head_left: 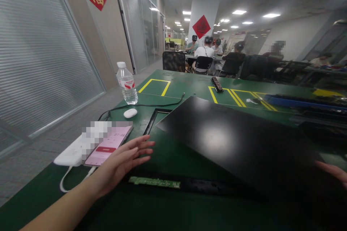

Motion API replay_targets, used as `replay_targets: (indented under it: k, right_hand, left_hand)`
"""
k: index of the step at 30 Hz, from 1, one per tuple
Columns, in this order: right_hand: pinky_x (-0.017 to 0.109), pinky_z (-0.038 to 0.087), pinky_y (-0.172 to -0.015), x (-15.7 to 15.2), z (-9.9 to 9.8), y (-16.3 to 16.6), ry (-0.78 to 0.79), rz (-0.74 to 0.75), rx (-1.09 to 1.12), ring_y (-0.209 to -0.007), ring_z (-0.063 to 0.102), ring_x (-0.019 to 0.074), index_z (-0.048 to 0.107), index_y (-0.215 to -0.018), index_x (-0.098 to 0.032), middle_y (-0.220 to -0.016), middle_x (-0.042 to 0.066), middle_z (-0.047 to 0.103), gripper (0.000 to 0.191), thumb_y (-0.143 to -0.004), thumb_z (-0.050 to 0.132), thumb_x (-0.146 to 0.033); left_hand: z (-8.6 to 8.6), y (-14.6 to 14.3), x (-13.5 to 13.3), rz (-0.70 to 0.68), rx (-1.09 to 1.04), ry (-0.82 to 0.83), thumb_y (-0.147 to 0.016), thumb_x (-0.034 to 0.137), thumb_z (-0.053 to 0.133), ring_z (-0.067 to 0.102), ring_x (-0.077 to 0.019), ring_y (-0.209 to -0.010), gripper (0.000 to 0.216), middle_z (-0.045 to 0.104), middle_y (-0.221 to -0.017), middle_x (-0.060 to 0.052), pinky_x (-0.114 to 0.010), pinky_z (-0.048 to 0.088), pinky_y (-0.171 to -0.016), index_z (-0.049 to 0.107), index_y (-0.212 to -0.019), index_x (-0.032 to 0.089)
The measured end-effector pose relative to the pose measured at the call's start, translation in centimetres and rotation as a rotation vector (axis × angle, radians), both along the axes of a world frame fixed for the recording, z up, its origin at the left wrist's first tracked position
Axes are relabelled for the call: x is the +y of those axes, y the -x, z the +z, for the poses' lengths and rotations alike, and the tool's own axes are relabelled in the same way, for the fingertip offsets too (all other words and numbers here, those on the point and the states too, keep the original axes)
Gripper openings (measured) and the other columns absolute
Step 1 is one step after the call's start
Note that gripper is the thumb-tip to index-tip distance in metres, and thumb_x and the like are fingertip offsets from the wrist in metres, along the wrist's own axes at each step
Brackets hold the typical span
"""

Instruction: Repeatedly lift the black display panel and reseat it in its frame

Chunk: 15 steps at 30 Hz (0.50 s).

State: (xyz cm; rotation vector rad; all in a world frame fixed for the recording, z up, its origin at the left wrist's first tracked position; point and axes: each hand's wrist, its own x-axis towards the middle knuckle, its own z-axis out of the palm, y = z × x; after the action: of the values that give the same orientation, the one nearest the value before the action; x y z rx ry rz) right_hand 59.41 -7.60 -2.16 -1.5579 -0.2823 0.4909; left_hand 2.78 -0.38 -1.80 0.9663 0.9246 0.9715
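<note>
A large, thin, glossy black panel (230, 140) is tilted above the green table, its far left corner raised. At the right edge of the view my right hand (333, 171) grips the panel's right side; part of its fingers is hidden. My left hand (130, 156) hovers open left of the panel, fingers apart and holding nothing. Beneath the panel, a black rectangular frame (152, 121) shows in part. A narrow green circuit board (154, 182) lies on a dark strip at the near side of the table.
Left of my left hand lie a phone (115, 146) and a white power bank (67, 154) with a cable. A white earbud case (130, 113), black cable (143, 105) and water bottle (127, 86) stand beyond. A black ridged part (217, 84) lies farther back. People sit at distant tables.
</note>
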Motion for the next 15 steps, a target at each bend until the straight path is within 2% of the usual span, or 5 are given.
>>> replay_targets:
  k: [2, 4, 8, 11, 15]
  right_hand:
    - [0.024, 0.055, -0.042, 0.0, 0.4, -1.1, 0.105, 0.058, 0.038, -0.074, 0.068, 0.0261, 0.070, -0.069, -0.027, -0.084, 0.008, 0.072, 0.047, -0.028, 0.062, -0.007]
    - [0.032, 0.061, -0.048, 0.1, 0.8, -2.4, 0.186, 0.099, 0.053, -0.082, 0.071, 0.0324, 0.067, -0.069, -0.027, -0.087, 0.010, 0.073, 0.045, -0.029, 0.064, -0.008]
    - [0.047, 0.068, -0.064, 0.1, 0.9, -2.6, 0.306, 0.116, 0.010, -0.104, 0.071, 0.0444, 0.061, -0.069, -0.030, -0.093, 0.015, 0.073, 0.038, -0.033, 0.063, -0.017]
    - [0.048, 0.068, -0.080, -0.3, 0.4, -0.2, 0.111, 0.113, -0.191, -0.119, 0.067, 0.0432, 0.063, -0.079, -0.032, -0.102, 0.015, 0.074, 0.041, -0.038, 0.062, -0.027]
    - [0.046, 0.068, -0.074, -0.6, 0.1, 2.3, 0.102, 0.128, -0.181, -0.118, 0.068, 0.0431, 0.064, -0.081, -0.033, -0.101, 0.015, 0.074, 0.042, -0.038, 0.063, -0.029]
  left_hand:
    - [0.5, -0.1, 0.0, 0.002, -0.067, 0.049, -0.090, 0.046, 0.073, 0.069, -0.0350, -0.127, 0.057, 0.074, -0.142, -0.016, -0.049, 0.053, -0.108, 0.069, -0.141, 0.021]
    - [1.1, -0.3, 0.0, 0.012, -0.129, 0.097, -0.091, 0.044, 0.070, 0.071, -0.0318, -0.124, 0.053, 0.077, -0.135, -0.014, -0.045, 0.054, -0.106, 0.070, -0.139, 0.021]
    - [1.7, -0.5, 0.0, 0.037, -0.204, 0.190, -0.093, 0.041, 0.069, 0.076, -0.0277, -0.113, 0.046, 0.080, -0.129, -0.013, -0.036, 0.061, -0.090, 0.073, -0.133, 0.019]
    - [1.7, -0.5, -0.1, 0.047, -0.230, 0.199, -0.090, 0.037, 0.072, 0.079, -0.0256, -0.107, 0.040, 0.083, -0.122, -0.009, -0.033, 0.063, -0.086, 0.078, -0.126, 0.020]
    - [1.5, -0.4, -0.5, -0.116, -0.345, 0.157, -0.091, 0.036, 0.072, 0.080, -0.0274, -0.110, 0.033, 0.087, -0.109, -0.002, -0.036, 0.061, -0.095, 0.083, -0.119, 0.023]
